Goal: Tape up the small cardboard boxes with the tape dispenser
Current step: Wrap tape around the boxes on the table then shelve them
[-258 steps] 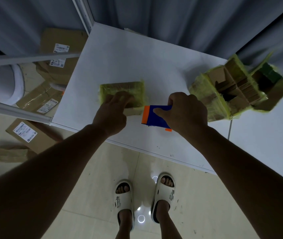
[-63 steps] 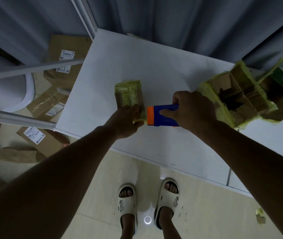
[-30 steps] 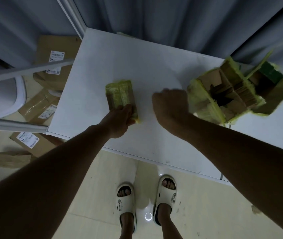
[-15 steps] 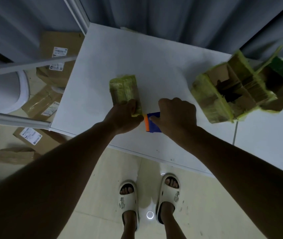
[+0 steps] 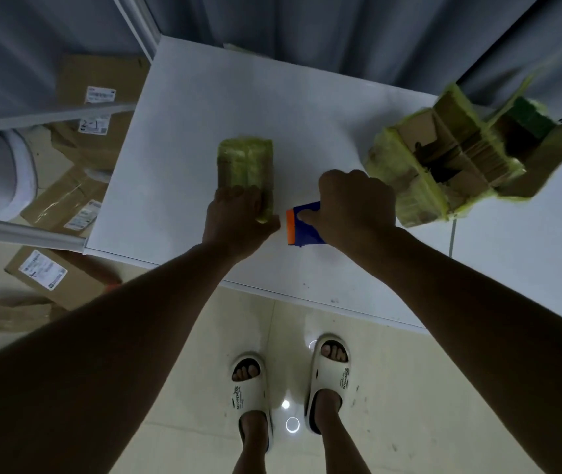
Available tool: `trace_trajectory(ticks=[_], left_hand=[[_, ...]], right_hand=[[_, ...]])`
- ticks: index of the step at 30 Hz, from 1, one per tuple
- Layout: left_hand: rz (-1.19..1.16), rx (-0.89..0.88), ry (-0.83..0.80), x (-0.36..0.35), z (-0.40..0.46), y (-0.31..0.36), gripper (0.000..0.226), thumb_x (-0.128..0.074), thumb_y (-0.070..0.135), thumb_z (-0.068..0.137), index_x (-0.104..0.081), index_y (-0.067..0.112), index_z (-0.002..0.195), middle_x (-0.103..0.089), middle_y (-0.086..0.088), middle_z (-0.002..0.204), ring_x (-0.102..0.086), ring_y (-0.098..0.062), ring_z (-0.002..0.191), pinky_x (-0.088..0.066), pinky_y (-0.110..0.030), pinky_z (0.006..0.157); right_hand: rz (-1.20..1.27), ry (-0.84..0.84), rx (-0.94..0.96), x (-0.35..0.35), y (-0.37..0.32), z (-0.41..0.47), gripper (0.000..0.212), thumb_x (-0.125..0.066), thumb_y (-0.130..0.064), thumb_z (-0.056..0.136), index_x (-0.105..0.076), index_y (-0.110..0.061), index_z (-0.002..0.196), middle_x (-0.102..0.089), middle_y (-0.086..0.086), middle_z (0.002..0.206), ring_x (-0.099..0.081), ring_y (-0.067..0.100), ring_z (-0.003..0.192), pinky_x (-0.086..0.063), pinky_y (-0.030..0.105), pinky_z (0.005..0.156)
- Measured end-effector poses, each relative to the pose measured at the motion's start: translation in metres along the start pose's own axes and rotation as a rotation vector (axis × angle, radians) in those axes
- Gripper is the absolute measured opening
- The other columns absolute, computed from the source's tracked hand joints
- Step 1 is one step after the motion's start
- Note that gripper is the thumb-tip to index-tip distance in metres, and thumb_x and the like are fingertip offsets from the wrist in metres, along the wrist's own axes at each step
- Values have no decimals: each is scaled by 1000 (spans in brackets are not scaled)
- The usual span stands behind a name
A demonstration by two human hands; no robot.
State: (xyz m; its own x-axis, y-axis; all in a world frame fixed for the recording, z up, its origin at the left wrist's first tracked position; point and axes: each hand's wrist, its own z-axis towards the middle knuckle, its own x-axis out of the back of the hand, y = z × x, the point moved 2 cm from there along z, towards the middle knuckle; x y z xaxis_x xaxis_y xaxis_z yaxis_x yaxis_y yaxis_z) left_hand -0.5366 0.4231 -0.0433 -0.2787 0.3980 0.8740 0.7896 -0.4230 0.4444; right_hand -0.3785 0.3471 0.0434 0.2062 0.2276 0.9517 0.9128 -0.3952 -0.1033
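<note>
Box in hand: small cardboard box (image 5: 245, 165), already wrapped in yellowish tape, lies on the white table (image 5: 187, 97) near the front edge, toward the front left corner.
Long axis: runs front to back, away from the person.
Left hand (image 5: 238, 217): rests on the near end of the box, fingers curled over it and holding it down; the near end is mostly hidden under the hand.
Right hand (image 5: 355, 203): fingers wrapped round the blue and orange tape dispenser (image 5: 302, 225), thumb along its side; the orange end faces the box.
Key relation: the dispenser sits just right of the box's near right corner, a small gap between them — not touching, as far as I can tell. The box lies to the left of the dispenser and stretches away toward the back edge. The left hand is already on the box; the right hand is the free mover.
Judgement: the next strip probably needs the orange end brought left onto the near end, then run along the long axis while the left hand pins the box.
Risk: the box looks light and may slide if the pin loosens.
Tape strand: too dim to tell whether any runs from dispenser to box.
Right end of table: a heap of cardboard boxes with yellow tape (image 5: 450, 165), some open — well apart from the left hand, just beside the right.
Floor, left of table: flat labelled cartons (image 5: 67, 206).
</note>
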Motion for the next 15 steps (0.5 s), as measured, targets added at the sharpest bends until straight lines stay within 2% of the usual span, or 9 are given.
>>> trace_trajectory(ticks=[2,3,5,7,9,12,15], left_hand=[[65,27,46,2,-10,-3,47,-75,46,76,-50,18,103,-51,-9,114,-44,-33,109,-41,-36,82],[81,56,103,3,-16,-3,61,-76,43,73,-47,15,119,-44,-13,124,-39,-35,115,-37,-37,88],[0,125,194,2,-24,-4,90,-74,34,72,-28,13,147,-29,-18,143,-28,-38,134,-32,-42,104],[-95,169,142,-6,-27,-8,101,-70,35,82,-6,13,157,-5,-22,160,-3,-41,150,-17,-51,119],[-39,164,91,-15,-28,-14,102,-61,48,92,6,10,158,12,-23,163,13,-41,151,-5,-54,122],[23,126,88,-21,-27,-20,101,-55,56,94,5,6,158,9,-27,162,7,-44,150,-8,-54,121],[77,87,145,-21,-25,-25,99,-63,50,90,-5,4,155,-15,-30,155,-21,-46,141,-37,-56,112]], right_hand=[[41,4,-54,2,4,0,43,-70,-54,81,-53,-19,97,-59,3,90,-54,22,77,-40,31,65],[55,7,-77,1,4,-1,45,-69,-56,81,-55,-18,99,-62,5,93,-55,22,77,-40,31,65],[69,8,-108,-1,3,-3,47,-68,-58,80,-56,-17,100,-64,5,95,-51,20,74,-40,31,64],[73,5,-126,-4,0,-6,46,-68,-59,80,-55,-18,97,-64,5,94,-51,20,74,-40,31,63],[78,3,-138,-7,-4,-10,45,-68,-59,80,-48,-20,90,-60,3,89,-50,21,73,-40,31,64],[87,-5,-159,-8,-10,-13,45,-66,-58,82,-43,-20,88,-52,1,83,-48,20,73,-41,31,66],[119,11,-194,-10,-15,-16,45,-66,-59,82,-45,-20,88,-49,0,81,-48,20,73,-38,31,64]])
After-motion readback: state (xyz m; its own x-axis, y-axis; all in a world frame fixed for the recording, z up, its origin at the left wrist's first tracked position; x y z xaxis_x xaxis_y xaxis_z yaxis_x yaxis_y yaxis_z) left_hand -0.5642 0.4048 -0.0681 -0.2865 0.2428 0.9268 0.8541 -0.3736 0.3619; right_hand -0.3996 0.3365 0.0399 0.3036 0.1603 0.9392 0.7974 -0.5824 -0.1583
